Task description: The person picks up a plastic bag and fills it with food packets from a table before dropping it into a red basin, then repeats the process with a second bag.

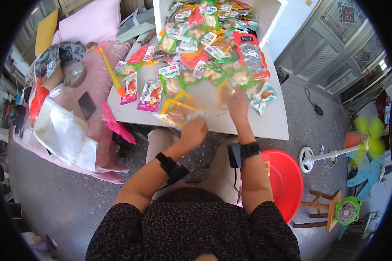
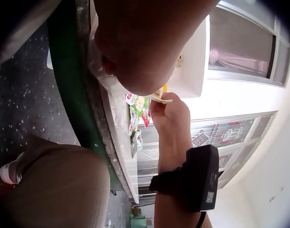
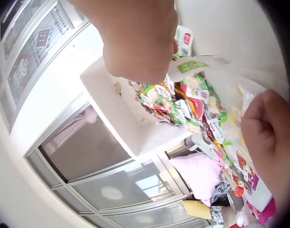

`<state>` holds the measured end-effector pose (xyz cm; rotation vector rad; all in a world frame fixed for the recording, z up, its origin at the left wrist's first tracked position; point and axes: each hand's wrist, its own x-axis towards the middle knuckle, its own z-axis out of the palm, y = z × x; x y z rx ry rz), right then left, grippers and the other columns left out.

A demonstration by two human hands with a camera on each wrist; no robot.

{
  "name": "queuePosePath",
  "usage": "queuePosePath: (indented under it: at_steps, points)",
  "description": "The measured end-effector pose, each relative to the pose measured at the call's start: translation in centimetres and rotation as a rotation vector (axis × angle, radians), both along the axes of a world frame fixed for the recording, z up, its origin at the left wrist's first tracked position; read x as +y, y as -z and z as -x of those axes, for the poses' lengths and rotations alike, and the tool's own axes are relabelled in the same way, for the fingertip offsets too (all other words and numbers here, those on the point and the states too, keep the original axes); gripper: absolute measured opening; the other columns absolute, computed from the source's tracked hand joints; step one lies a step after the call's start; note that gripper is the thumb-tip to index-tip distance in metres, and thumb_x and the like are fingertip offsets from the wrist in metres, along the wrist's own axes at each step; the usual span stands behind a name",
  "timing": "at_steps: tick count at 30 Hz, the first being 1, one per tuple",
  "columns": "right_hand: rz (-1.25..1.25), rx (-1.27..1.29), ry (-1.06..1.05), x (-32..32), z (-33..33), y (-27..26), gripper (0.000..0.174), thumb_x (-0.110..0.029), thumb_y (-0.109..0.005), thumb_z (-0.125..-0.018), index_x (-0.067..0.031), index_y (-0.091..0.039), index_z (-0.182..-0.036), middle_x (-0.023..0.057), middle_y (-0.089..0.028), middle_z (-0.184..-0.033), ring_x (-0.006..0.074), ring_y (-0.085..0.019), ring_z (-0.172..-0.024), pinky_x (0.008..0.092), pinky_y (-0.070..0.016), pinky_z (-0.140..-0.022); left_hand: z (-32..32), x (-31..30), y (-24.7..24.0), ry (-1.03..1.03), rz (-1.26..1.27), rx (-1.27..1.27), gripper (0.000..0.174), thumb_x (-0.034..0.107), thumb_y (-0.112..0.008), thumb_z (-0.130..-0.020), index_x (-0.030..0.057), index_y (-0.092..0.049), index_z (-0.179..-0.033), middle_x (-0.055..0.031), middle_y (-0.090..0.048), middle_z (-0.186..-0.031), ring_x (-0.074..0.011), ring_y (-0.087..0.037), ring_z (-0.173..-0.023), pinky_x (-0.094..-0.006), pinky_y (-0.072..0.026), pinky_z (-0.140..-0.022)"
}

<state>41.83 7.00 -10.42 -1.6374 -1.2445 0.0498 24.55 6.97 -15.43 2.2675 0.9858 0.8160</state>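
Over the front of the table, my left hand [image 1: 194, 132] grips the edge of a clear plastic bag [image 3: 236, 90], its fingers curled in. Yellow-edged food packets [image 1: 178, 106] lie against that bag, just ahead of the hand. To the right, my right hand [image 1: 237, 104] pinches a food packet, blurred in the head view; in the right wrist view green print shows on this packet [image 3: 192, 65]. From the left wrist view, the right hand [image 2: 171, 114] has its thumb and fingers on the packet's pale edge [image 2: 160, 99]. Several sealed packets [image 1: 211, 73] lie just beyond both hands.
A white foam box [image 1: 272, 21] lies tipped at the table's back, packets spilling out. Pink-purple packets [image 1: 150, 95] and a yellow stick-like object [image 1: 112, 71] lie left. A red basin [image 1: 283, 182] stands on the floor at right, near a spinning fan [image 1: 365, 137].
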Motion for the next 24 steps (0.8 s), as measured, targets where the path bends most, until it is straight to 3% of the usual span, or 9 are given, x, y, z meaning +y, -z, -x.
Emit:
queuePosePath:
  at_steps: [4,5,7,10,15,18,21,22,24]
  points:
    - [-0.026,-0.179,-0.080,-3.4,0.9,-4.1,0.027,-0.004,-0.054,-0.069,0.0022,-0.049,-0.095,0.0095,-0.049,-0.057,0.0201,-0.048,-0.050,0.0300,-0.0381,-0.046,-0.3,-0.5,-1.4,0.014,0.414,-0.206,0.030,0.021,-0.051,-0.077,0.0023,-0.045,-0.099,-0.0060,-0.053,-0.077,-0.0179,-0.053,-0.070,-0.0323,-0.0429,-0.061]
    - [0.001,-0.222,-0.119,-4.3,1.5,-4.6,0.028,-0.004,-0.053,-0.068,0.0020,-0.049,-0.095,0.0098,-0.049,-0.059,0.0214,-0.049,-0.052,0.0305,-0.0383,-0.046,-0.5,-0.9,-2.1,0.038,0.648,-0.416,0.032,0.022,-0.051,-0.078,0.0024,-0.043,-0.103,-0.0060,-0.053,-0.082,-0.0171,-0.053,-0.074,-0.0320,-0.0433,-0.064]
    - [-0.050,-0.378,-0.333,-5.9,3.2,-4.5,0.012,0.001,-0.053,-0.064,0.0008,-0.049,-0.075,0.0132,-0.050,-0.072,0.0293,-0.050,-0.067,0.0344,-0.0414,-0.058,-0.7,-1.8,-4.1,0.082,1.113,-0.837,0.037,0.023,-0.050,-0.080,0.0026,-0.039,-0.109,-0.0060,-0.052,-0.092,-0.0155,-0.052,-0.082,-0.0314,-0.0441,-0.070]
    - [-0.083,-0.468,-0.498,-7.6,5.8,-2.8,0.017,0.001,-0.055,-0.060,-0.0004,-0.049,-0.076,0.0118,-0.050,-0.070,0.0295,-0.050,-0.067,0.0348,-0.0421,-0.059,-1.0,-1.6,-3.9,0.293,1.379,-1.097,0.033,0.018,-0.048,-0.081,0.0065,-0.037,-0.110,-0.0038,-0.047,-0.100,-0.0137,-0.049,-0.085,-0.0285,-0.0425,-0.069]
    - [-0.168,-0.416,-0.553,-9.2,5.8,-1.4,0.025,0.002,-0.054,-0.063,0.0001,-0.048,-0.088,0.0123,-0.052,-0.081,0.0278,-0.052,-0.079,0.0349,-0.0427,-0.069,0.0,-2.1,-4.4,0.180,1.435,-1.067,0.030,0.011,-0.041,-0.082,0.0053,-0.037,-0.111,-0.0084,-0.047,-0.105,-0.0197,-0.047,-0.096,-0.0370,-0.0404,-0.079]
    - [0.031,-0.022,-0.004,-11.5,5.0,0.1,0.033,-0.010,-0.052,-0.074,0.0019,-0.043,-0.104,0.0122,-0.053,-0.093,0.0234,-0.052,-0.087,0.0338,-0.0413,-0.075,0.3,-2.4,-5.7,0.253,1.469,-1.152,0.030,0.010,-0.039,-0.083,0.0045,-0.036,-0.113,-0.0098,-0.046,-0.109,-0.0224,-0.046,-0.101,-0.0405,-0.0390,-0.083]
    - [0.138,1.156,-0.284,-11.3,3.5,2.1,0.034,-0.011,-0.048,-0.079,-0.0010,-0.041,-0.110,0.0068,-0.051,-0.102,0.0199,-0.051,-0.092,0.0342,-0.0405,-0.079,-0.1,-2.4,-5.5,0.374,1.481,-1.202,0.030,0.011,-0.039,-0.083,0.0048,-0.036,-0.113,-0.0101,-0.045,-0.110,-0.0232,-0.045,-0.102,-0.0408,-0.0389,-0.083]
    - [0.040,1.464,-0.492,-11.7,4.3,0.8,0.033,-0.014,-0.048,-0.080,-0.0017,-0.042,-0.109,0.0072,-0.052,-0.102,0.0190,-0.052,-0.091,0.0334,-0.0412,-0.079,-0.3,-2.5,-5.3,0.409,1.486,-1.202,0.030,0.011,-0.039,-0.083,0.0049,-0.036,-0.113,-0.0103,-0.045,-0.111,-0.0234,-0.045,-0.102,-0.0409,-0.0389,-0.083]
    - [-0.008,1.532,-0.431,-11.5,4.5,1.6,0.029,-0.012,-0.048,-0.079,-0.0020,-0.044,-0.106,0.0078,-0.053,-0.100,0.0179,-0.053,-0.088,0.0320,-0.0423,-0.077,-0.7,-3.0,-5.0,0.406,1.521,-1.178,0.031,0.010,-0.040,-0.083,0.0051,-0.035,-0.113,-0.0101,-0.045,-0.110,-0.0228,-0.045,-0.102,-0.0398,-0.0387,-0.084]
